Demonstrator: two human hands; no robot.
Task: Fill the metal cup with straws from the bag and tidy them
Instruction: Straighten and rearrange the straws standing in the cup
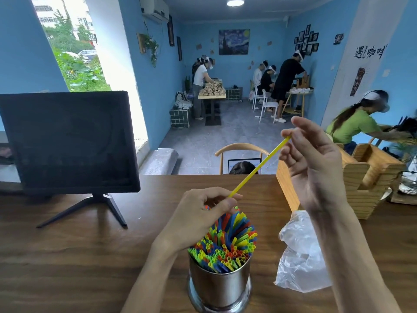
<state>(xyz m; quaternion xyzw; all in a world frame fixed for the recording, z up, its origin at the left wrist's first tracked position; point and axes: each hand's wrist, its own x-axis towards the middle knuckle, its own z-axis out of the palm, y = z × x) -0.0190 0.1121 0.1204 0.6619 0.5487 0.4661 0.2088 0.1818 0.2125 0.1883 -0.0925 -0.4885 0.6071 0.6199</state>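
Note:
A shiny metal cup [220, 288] stands at the near edge of the wooden table, packed with several upright coloured straws [225, 245]. One long yellow straw [259, 167] slants above it. My left hand [198, 218] pinches its lower end just over the cup. My right hand [313, 163] pinches its upper end, raised to the right. A crumpled clear plastic bag [300, 256] lies on the table right of the cup, under my right forearm.
A black monitor [67, 141] on a tripod stand sits at the left of the table. A wooden box holder [361, 177] stands at the right. A chair back [241, 147] and a person's head show past the far edge. Other people work in the room beyond.

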